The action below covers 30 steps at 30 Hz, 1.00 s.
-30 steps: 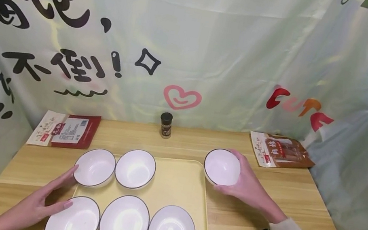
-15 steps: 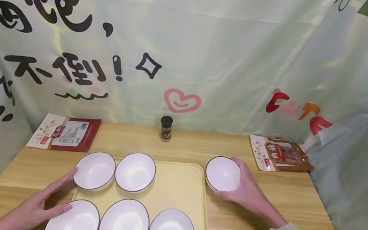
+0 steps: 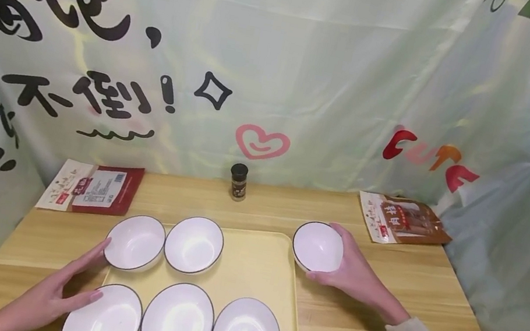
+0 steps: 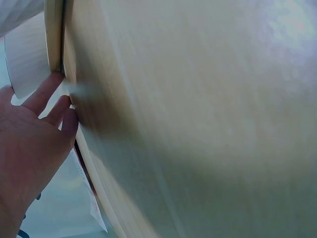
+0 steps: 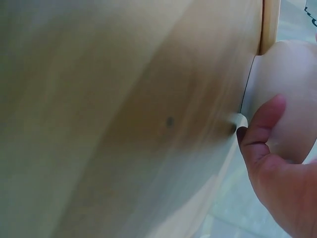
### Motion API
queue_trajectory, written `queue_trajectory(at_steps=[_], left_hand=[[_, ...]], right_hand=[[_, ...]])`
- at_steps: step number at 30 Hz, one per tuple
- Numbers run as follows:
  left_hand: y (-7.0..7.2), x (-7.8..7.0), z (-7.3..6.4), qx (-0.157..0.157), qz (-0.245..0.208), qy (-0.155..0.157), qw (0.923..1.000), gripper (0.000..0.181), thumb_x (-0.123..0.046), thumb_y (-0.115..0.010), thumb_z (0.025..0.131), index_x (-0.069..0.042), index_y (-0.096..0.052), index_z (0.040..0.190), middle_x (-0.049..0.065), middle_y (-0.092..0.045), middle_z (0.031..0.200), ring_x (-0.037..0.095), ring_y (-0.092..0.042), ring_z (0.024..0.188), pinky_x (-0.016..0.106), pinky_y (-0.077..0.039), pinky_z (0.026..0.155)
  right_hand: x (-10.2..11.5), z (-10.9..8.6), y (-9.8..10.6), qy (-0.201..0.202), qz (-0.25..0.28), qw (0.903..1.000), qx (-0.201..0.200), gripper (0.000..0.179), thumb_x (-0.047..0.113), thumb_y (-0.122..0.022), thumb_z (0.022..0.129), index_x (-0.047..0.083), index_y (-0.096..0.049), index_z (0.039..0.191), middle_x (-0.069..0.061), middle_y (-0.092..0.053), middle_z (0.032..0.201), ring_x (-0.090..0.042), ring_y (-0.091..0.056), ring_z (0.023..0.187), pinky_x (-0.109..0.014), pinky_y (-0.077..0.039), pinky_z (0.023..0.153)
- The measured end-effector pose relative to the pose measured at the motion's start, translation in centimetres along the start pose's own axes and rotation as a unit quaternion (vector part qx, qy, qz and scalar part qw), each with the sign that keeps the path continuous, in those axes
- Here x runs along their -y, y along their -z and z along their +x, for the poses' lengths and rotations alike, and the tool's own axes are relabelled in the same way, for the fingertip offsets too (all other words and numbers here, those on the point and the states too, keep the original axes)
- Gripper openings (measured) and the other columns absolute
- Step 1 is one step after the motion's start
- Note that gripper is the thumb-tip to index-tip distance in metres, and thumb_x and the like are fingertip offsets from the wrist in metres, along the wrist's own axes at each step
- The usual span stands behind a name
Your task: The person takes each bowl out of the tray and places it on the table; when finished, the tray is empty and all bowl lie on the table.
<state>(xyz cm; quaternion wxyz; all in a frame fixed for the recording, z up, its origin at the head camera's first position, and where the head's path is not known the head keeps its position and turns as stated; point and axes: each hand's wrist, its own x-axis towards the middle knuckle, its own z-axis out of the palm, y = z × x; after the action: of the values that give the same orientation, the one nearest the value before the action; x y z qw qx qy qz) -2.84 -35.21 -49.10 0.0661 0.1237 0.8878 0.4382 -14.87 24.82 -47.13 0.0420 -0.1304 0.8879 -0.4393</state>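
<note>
"Where's the held bowl [image 3: 317,247]?"

"At the far right corner of the tray [image 3: 263,266], which extends left and nearer from it. The bowl's round, so no long axis. The right hand [image 3: 357,273] grips its right side; whether it's raised, I can't tell."

"And the left hand [image 3: 45,295]?"

"Well apart, thumb and fingers spread wide beside the far-left bowl [image 3: 135,243] and near-left bowl [image 3: 105,318]."

"Any writing?"

"'CUTE' and '不倒!' on the curtain [image 3: 343,84]. The brown pouch's [image 3: 409,222] brand is too small."

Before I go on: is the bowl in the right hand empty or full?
Empty: the bowl in the right hand shows only its bare white inside.
</note>
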Motion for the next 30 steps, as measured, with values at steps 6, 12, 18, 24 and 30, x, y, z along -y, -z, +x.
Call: queue_trajectory(at_steps=[6,12,18,24,30], left_hand=[[0.1,-0.1,0.0,0.004,-0.001,0.01,0.9999,0.092,-0.019,-0.075,0.106,-0.031,-0.018,0.177,0.013,-0.024,0.177,-0.026,-0.023,0.141,0.0,-0.022,0.103],[0.1,-0.4,0.1,0.006,0.0,0.016,0.9998,0.092,-0.021,-0.075,0.106,-0.032,-0.018,0.177,0.022,-0.023,0.177,-0.027,-0.023,0.14,-0.001,-0.021,0.103],[0.1,-0.4,0.1,0.006,-0.002,0.021,0.9998,0.091,-0.021,-0.075,0.106,-0.032,-0.018,0.177,0.022,-0.023,0.177,-0.027,-0.024,0.139,-0.001,-0.021,0.102],[0.1,-0.3,0.0,0.009,-0.006,0.026,0.9996,0.092,-0.021,-0.075,0.106,-0.032,-0.017,0.177,0.021,-0.024,0.176,-0.028,-0.023,0.139,-0.001,-0.022,0.102],[0.1,-0.4,0.1,0.009,-0.008,0.032,0.9994,0.092,-0.022,-0.075,0.106,-0.034,-0.017,0.177,0.021,-0.026,0.176,-0.028,-0.025,0.137,-0.001,-0.023,0.101]], right_hand=[[0.0,0.1,-0.3,-0.002,0.012,0.9999,0.008,0.129,0.036,-0.103,0.073,0.002,-0.023,0.169,-0.031,-0.038,0.161,-0.052,-0.053,0.134,-0.069,-0.049,0.105],[0.7,0.0,0.1,-0.018,0.02,0.9992,0.03,0.13,0.035,-0.1,0.078,0.0,-0.015,0.17,-0.034,-0.029,0.165,-0.053,-0.048,0.139,-0.071,-0.044,0.109],[1.1,-0.3,0.3,-0.021,0.016,0.9993,0.028,0.128,0.037,-0.097,0.083,0.001,-0.01,0.171,-0.031,-0.023,0.169,-0.052,-0.043,0.144,-0.069,-0.042,0.111],[1.5,-0.7,0.5,-0.017,0.02,0.9996,-0.009,0.13,0.036,-0.097,0.083,0.004,-0.009,0.172,-0.028,-0.021,0.172,-0.051,-0.028,0.155,-0.075,-0.029,0.118],[2.7,-1.1,1.0,-0.005,0.013,0.9989,-0.045,0.128,0.035,-0.097,0.083,0.011,-0.01,0.174,-0.022,-0.02,0.175,-0.047,-0.016,0.161,-0.084,-0.018,0.117]])
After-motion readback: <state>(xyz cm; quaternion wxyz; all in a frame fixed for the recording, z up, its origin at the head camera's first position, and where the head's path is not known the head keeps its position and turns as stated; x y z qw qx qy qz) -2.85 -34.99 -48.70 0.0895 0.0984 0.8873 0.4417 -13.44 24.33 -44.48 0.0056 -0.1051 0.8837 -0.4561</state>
